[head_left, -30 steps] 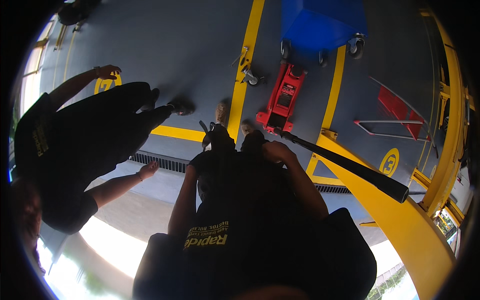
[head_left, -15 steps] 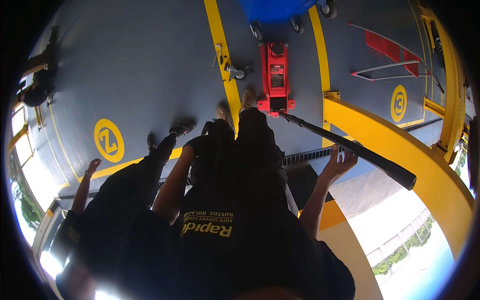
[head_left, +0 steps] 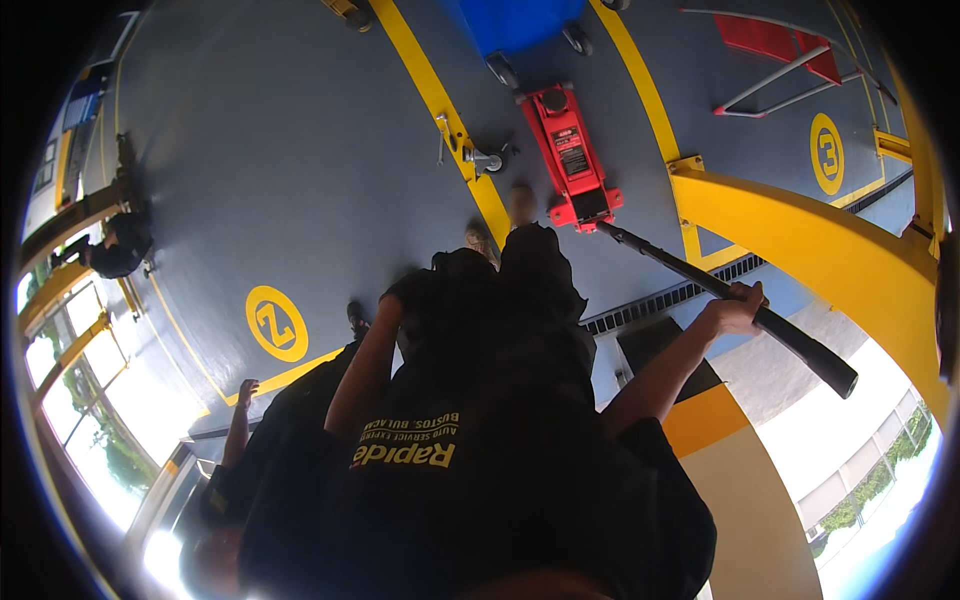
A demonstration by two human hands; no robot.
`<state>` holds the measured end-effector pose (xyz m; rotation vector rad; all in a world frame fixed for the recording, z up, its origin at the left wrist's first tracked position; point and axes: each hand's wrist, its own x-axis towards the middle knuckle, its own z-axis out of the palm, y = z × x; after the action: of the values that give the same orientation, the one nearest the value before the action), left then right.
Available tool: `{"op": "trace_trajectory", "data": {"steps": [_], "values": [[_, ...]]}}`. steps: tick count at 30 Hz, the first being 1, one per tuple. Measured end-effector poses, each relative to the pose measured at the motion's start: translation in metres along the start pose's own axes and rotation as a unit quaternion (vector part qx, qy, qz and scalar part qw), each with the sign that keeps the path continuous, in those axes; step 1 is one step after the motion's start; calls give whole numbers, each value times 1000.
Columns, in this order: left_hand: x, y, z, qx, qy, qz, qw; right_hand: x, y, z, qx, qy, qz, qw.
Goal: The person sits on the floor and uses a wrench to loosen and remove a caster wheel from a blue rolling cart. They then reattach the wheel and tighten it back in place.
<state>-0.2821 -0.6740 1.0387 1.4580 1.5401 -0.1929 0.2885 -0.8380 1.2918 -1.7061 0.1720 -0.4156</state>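
Observation:
My right hand point(head_left: 742, 308) is closed around the long black handle point(head_left: 815, 355) of a red floor jack point(head_left: 572, 150), which stands on the grey floor just beyond my feet. My left hand point(head_left: 398, 308) is down against my dark trousers, its fingers too shadowed to make out. Left of the jack, a wrench point(head_left: 442, 138) and a loose caster wheel point(head_left: 485, 161) lie at a yellow floor line point(head_left: 410, 65).
A yellow steel lift arm point(head_left: 775, 225) crosses at my right. Beyond the jack stands a blue wheeled cart point(head_left: 510, 25), with a red metal frame point(head_left: 760, 40) farther right. A co-worker's hand point(head_left: 245, 395) shows low at the left, another dark-clothed person point(head_left: 118, 250) farther off.
My right hand has risen from beside my leg onto the jack handle and closed on it. The co-worker at my left has dropped back behind me as my view swung.

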Motion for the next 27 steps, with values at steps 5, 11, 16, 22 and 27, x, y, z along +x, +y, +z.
{"op": "trace_trajectory", "data": {"steps": [5, 11, 16, 22, 27], "values": [[17, 40, 1, 15, 1, 29, 999, 58, 28, -73, 52, 60, 2, 997], [16, 53, 1, 20, -17, 35, 999, 153, 71, -143, 68, 96, 27, 993], [-22, 18, 4, 24, -32, 9, 999, 179, 80, -167, 62, 101, 30, 993], [-66, -31, 37, 5, -35, -15, 999, 224, 96, -231, 63, 179, 53, 980], [-88, -126, -13, -23, 10, -27, 999, 249, 95, -179, 53, 99, 63, 992]]}}
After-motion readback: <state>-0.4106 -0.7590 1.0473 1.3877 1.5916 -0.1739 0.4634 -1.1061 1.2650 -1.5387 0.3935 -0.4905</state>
